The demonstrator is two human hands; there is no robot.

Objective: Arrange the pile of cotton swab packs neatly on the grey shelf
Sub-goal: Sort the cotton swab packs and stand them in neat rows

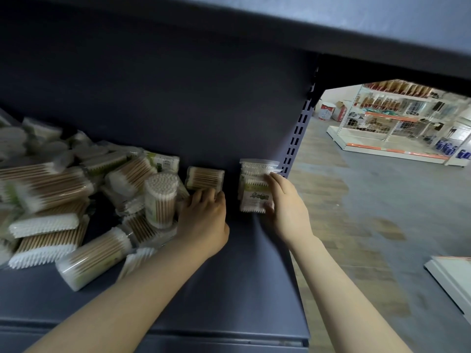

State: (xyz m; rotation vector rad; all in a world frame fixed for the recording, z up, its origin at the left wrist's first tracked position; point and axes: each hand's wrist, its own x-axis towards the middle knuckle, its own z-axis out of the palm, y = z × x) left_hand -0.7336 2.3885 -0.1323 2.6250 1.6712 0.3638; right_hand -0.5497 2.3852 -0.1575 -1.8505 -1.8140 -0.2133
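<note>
A loose pile of cotton swab packs (63, 207) covers the left part of the grey shelf (229, 289). An upright round tub of swabs (160, 200) stands at the pile's right edge. My left hand (204, 220) reaches to a flat pack of wooden swabs (204, 178) behind the tub, fingers curled on its near edge. At the shelf's right end stands a short row of white swab packs (253, 184). My right hand (285, 207) holds the row's right side, thumb on the front pack.
The shelf's dark back panel (178, 110) rises behind the packs, and another shelf board (254, 29) hangs overhead. A slotted upright post (299, 138) marks the right end. Beyond lie a shop floor (382, 212) and white display racks (397, 128).
</note>
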